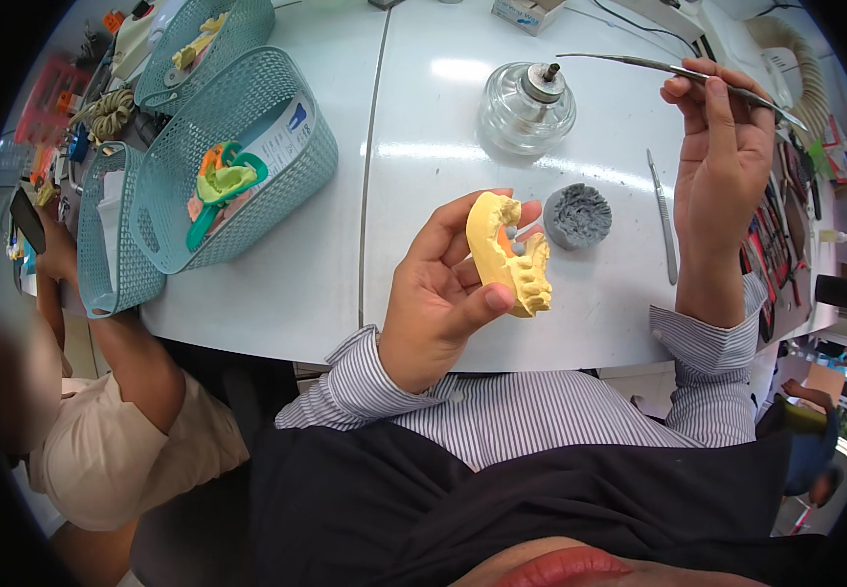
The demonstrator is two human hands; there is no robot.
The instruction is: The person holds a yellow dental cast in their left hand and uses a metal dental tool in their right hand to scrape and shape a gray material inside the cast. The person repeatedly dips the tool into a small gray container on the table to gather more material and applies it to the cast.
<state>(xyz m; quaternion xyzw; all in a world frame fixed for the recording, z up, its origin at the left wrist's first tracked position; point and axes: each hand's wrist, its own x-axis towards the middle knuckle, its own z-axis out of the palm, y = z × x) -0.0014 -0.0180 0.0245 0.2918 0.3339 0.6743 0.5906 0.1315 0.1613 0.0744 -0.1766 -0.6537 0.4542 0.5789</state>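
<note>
My left hand [433, 303] is closed around a yellow dental cast [487, 243], held up above the table's near edge. Small grey pieces and an orange patch show among the cast's teeth. Between the fingers of my right hand [729, 147] is a thin metal waxing instrument [629, 61], its bent tip just above the wick of a glass spirit lamp [524, 122]. I cannot make out a flame. Just right of the cast lies a round, carved block of grey wax [578, 217]. A slim metal knife [662, 220] rests on the table below my right hand.
Teal baskets [291, 186] stand at the left; one holds a green impression tray [210, 217] with lime-coloured material. A co-worker's arm [135, 362] is beyond them, with a phone. Several tools [785, 210] line the right edge, below a ribbed hose [785, 59]. A small box [529, 14] sits at the back.
</note>
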